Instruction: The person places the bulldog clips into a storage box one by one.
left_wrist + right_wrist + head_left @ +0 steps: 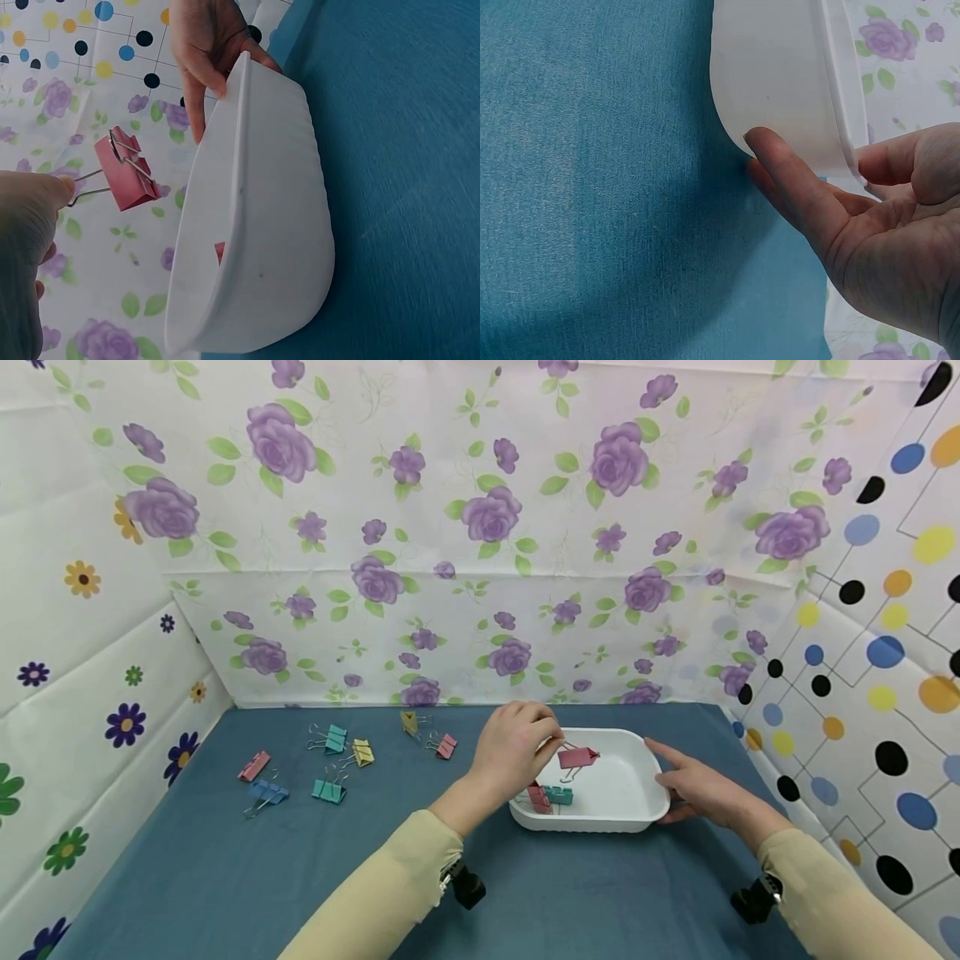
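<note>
My left hand (pixel 517 743) pinches a wire handle of a pinkish-red binder clip (pixel 578 757), which hangs over the white tray (pixel 585 824). In the left wrist view this clip (pixel 126 171) dangles beside the tray's rim, its wire handles spread. A red binder clip (pixel 538 797) and a teal binder clip (pixel 558 795) lie inside the tray, at its near left corner. At the tray's right end my right hand (pixel 701 789) holds the wall, fingers spread around the corner. The right wrist view shows the right hand's fingers (pixel 787 169) against the tray's outer wall.
Left on the blue cloth lie several binder clips: red (pixel 254 766), blue (pixel 267 792), teal (pixel 328 791), another teal (pixel 335 740) and yellow (pixel 363 752). Nearer the tray are a dark yellow clip (pixel 408 722) and a pink one (pixel 446 746). Patterned sheets (pixel 450 635) wall the table.
</note>
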Tool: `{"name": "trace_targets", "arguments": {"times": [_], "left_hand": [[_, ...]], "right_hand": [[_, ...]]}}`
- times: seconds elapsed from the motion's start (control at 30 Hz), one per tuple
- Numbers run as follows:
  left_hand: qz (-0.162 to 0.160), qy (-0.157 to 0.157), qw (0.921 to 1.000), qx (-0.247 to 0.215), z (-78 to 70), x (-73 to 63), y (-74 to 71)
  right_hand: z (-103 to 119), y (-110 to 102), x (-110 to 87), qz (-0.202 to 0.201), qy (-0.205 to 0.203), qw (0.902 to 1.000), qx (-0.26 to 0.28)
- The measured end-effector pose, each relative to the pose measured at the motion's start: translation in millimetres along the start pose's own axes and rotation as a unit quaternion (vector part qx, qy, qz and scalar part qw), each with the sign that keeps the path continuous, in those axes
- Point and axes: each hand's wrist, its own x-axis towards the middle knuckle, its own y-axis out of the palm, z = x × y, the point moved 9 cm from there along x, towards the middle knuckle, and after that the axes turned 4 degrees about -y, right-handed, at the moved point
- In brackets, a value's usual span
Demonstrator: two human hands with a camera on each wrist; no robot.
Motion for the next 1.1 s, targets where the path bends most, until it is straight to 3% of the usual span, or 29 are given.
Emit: {"name": "trace_targets", "arguments": {"times": [0.53,0.87,1.1], "left_hand": [[0.026,-0.020,0.9987,0.040,-9.5,2.9,22.8],[0.066,-0.049,0.9955,0.045,-9.6,2.1,38.1],[0.058,-0.042,0.9965,0.043,-14.3,2.5,40.1]], "right_hand": [[0,0,0.4,-0.005,0.001,1.0000,0.001],[1,0,-0.1,-0.001,-0.001,1.0000,0.004],[0,-1,0.1,-0.004,-0.001,1.0000,0.008]]}}
